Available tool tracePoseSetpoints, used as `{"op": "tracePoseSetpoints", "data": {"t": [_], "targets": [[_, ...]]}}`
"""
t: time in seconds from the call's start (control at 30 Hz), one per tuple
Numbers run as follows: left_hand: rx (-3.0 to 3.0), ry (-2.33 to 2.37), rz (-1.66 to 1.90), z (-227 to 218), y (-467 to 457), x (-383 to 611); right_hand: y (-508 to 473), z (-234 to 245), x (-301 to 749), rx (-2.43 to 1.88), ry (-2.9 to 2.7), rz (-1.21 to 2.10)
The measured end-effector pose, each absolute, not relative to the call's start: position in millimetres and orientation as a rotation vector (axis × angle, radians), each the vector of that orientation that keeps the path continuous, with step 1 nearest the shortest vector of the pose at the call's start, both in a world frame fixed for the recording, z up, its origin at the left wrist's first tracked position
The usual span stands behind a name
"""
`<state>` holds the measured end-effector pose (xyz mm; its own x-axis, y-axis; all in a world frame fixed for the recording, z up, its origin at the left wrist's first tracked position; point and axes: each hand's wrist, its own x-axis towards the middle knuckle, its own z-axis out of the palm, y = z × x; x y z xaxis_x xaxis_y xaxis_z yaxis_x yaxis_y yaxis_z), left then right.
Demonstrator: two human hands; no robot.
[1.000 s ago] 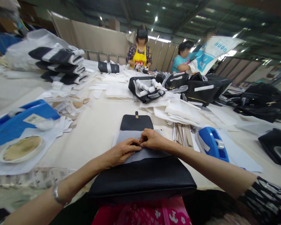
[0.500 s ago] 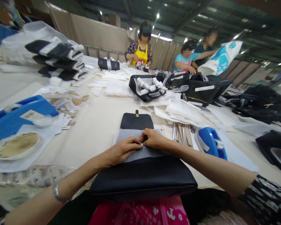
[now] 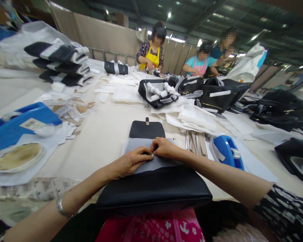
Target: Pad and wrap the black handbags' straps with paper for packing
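My left hand (image 3: 130,162) and my right hand (image 3: 163,148) meet at the middle of a black pebbled-leather handbag (image 3: 154,191). Their fingertips pinch the bag's grey lining (image 3: 151,147) around a small metal glint, and the fingers hide the exact part. Beyond my hands lies the bag's black flap (image 3: 146,129), opened out flat on the table, with a small gold clasp (image 3: 147,121) at its far end. The bag's near edge lies close to my body.
A blue tape dispenser (image 3: 227,153) stands right of my right arm, beside metal-and-card strips (image 3: 195,144). White tissue sheets (image 3: 197,121) and stuffed black handbags (image 3: 158,94) cover the far table. Several co-workers (image 3: 151,50) work beyond.
My hands and the bag have barely moved. The white sack at the far right has shifted right and dropped, showing more of the co-worker who holds it.
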<state>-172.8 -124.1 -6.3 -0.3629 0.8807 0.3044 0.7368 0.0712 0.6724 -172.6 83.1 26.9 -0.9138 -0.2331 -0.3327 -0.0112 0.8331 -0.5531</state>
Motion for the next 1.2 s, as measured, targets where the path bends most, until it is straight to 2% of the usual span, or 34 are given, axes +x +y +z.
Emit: {"op": "tracePoseSetpoints", "data": {"t": [0.3,0.57,0.9,1.2], "targets": [[1.676,2.162,1.196,-11,-124,-175,83,36,-163,-0.263,2.722,-0.767],[1.704,2.174,1.215,-13,-124,-177,113,32,-154,-0.758,2.727,-1.002],[1.681,2.163,1.238,-15,-124,-177,118,33,-147,-1.129,2.729,-0.799],[1.597,2.211,1.216,-9,-124,-172,124,31,-147,-1.240,2.742,-0.666]]}}
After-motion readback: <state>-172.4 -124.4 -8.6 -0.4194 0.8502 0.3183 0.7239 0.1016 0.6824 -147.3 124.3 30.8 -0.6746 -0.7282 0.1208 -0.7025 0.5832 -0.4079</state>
